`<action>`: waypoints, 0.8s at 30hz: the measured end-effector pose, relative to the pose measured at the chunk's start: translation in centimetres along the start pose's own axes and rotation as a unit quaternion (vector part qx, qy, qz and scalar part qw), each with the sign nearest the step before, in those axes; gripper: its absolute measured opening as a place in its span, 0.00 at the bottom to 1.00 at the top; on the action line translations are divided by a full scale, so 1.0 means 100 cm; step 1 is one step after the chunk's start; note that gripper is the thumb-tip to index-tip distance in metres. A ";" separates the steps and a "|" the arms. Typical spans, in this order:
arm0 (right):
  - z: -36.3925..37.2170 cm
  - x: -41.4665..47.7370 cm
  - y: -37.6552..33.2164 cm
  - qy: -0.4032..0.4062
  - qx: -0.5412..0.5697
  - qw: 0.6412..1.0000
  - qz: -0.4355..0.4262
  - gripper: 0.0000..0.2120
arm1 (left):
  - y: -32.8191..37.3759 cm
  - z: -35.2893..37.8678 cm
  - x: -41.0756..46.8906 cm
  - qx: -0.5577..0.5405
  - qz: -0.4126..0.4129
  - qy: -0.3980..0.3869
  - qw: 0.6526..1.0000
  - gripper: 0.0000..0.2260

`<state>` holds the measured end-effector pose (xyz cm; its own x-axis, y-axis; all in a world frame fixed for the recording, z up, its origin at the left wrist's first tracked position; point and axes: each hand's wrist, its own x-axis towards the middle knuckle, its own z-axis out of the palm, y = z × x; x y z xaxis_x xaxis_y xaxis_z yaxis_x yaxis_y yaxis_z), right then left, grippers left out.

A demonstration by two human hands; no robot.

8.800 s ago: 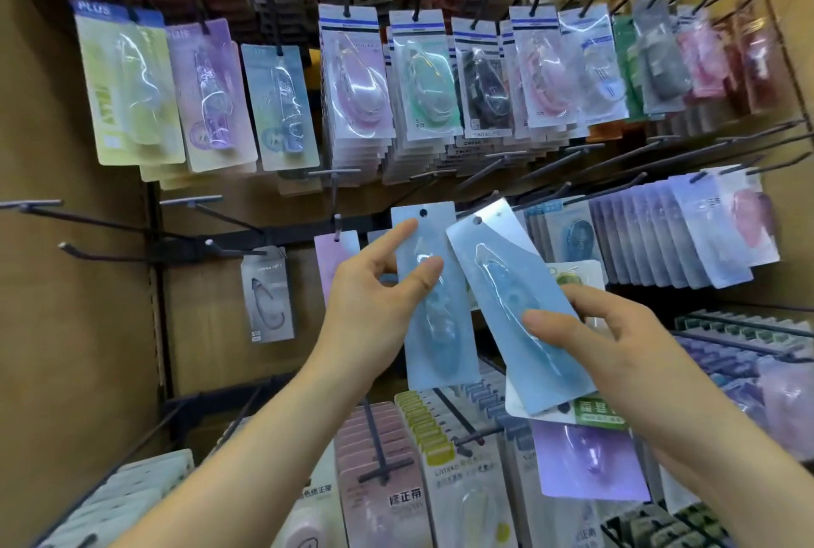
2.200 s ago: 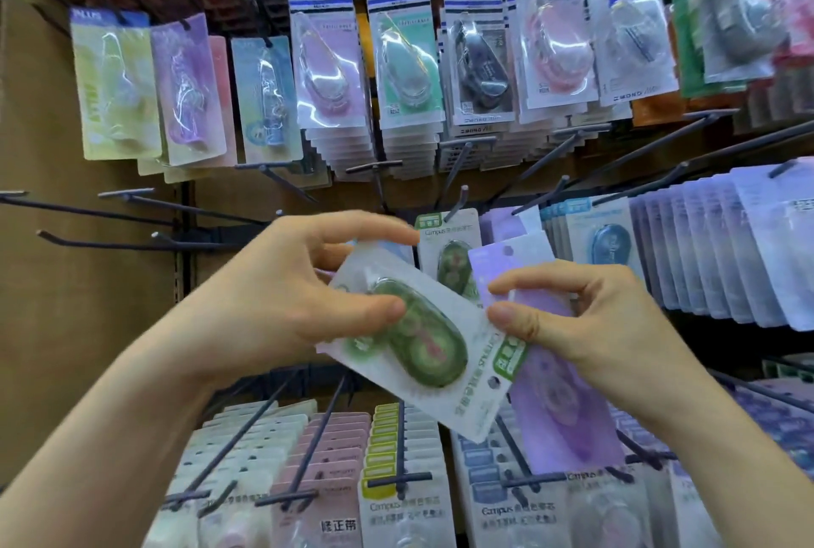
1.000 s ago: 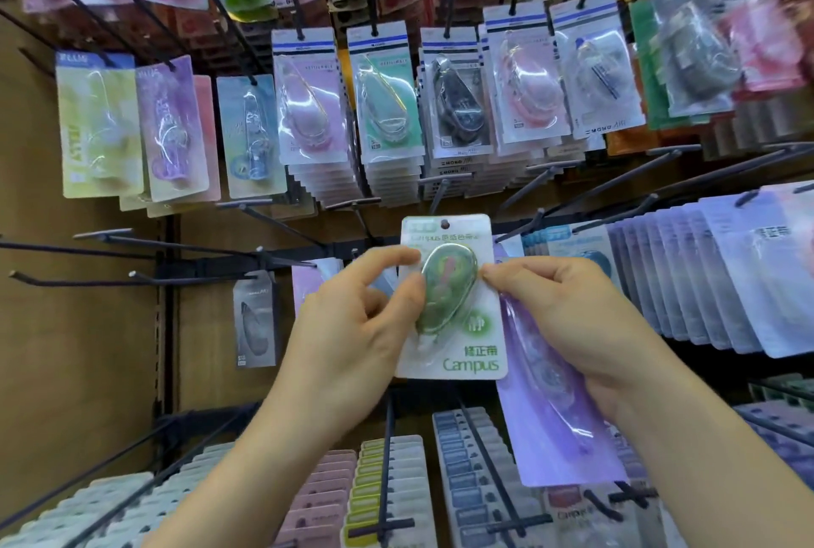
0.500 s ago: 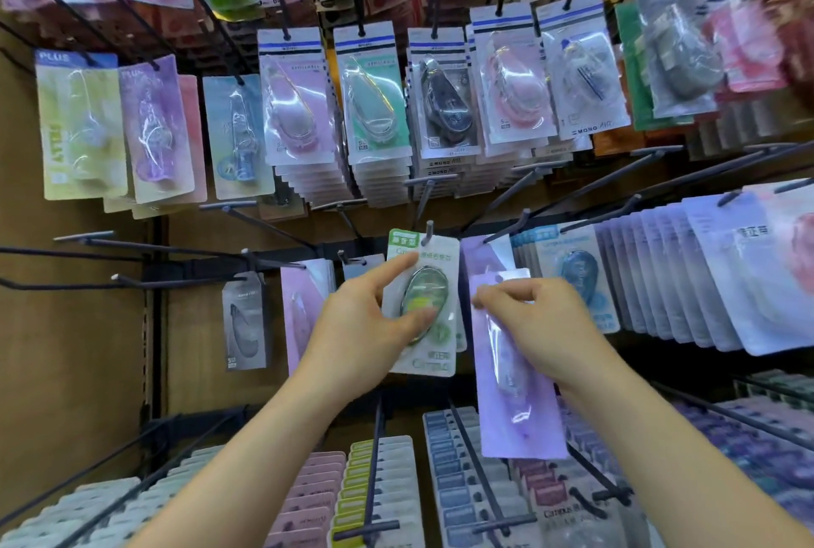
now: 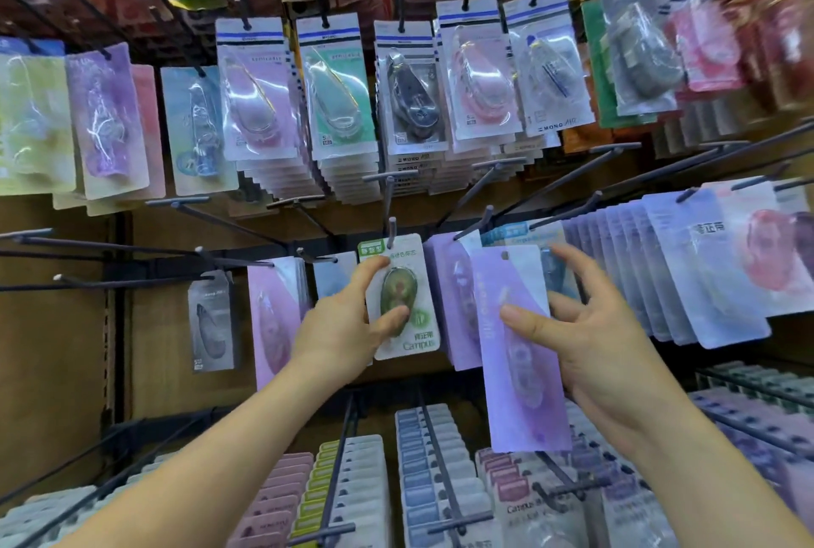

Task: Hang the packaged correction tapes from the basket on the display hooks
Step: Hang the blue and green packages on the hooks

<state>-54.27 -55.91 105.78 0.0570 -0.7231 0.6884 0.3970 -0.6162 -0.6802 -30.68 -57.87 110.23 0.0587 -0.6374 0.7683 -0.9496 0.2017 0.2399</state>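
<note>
Both forearms bare; left grip and right grip are bare hands.

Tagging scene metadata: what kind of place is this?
Likely a stationery shop: wall of display hooks, rows of carded correction tapes, left hand holding a green Campus pack at one hook, right hand a purple pack.

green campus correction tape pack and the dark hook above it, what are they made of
Green-and-white Campus card pack: seemingly matte printed card under a glossy clear plastic blister that catches glare. Dark thin hook: straight slim rod, probably painted metal wire.
</note>
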 end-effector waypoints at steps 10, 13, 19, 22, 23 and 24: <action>0.003 -0.007 0.004 -0.079 -0.014 0.996 -0.042 0.23 | 0.067 -0.035 -0.041 -0.292 0.201 0.037 0.934 0.09; 0.007 -0.009 0.004 -0.086 -0.023 0.995 -0.050 0.23 | 0.087 -0.035 -0.036 -0.350 0.203 0.023 0.914 0.05; 0.006 -0.017 0.005 -0.058 -0.076 0.993 -0.067 0.24 | 0.102 -0.024 -0.021 -0.352 0.194 0.134 0.906 0.09; 0.009 -0.019 0.008 -0.038 -0.070 0.994 -0.079 0.23 | 0.114 -0.018 -0.012 -0.332 0.181 0.182 0.908 0.07; 0.010 -0.019 0.008 -0.033 -0.067 0.994 -0.084 0.22 | 0.116 -0.016 -0.009 -0.330 0.172 0.192 0.908 0.06; 0.011 -0.018 0.008 -0.029 -0.063 0.994 -0.087 0.22 | 0.118 -0.013 -0.006 -0.327 0.163 0.199 0.909 0.05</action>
<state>-53.03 -54.69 104.30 0.0516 -0.5855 0.8090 0.2876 -0.7671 -0.5735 -41.47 -54.14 113.37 0.0380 -0.1716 0.9844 -0.5575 0.8140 0.1634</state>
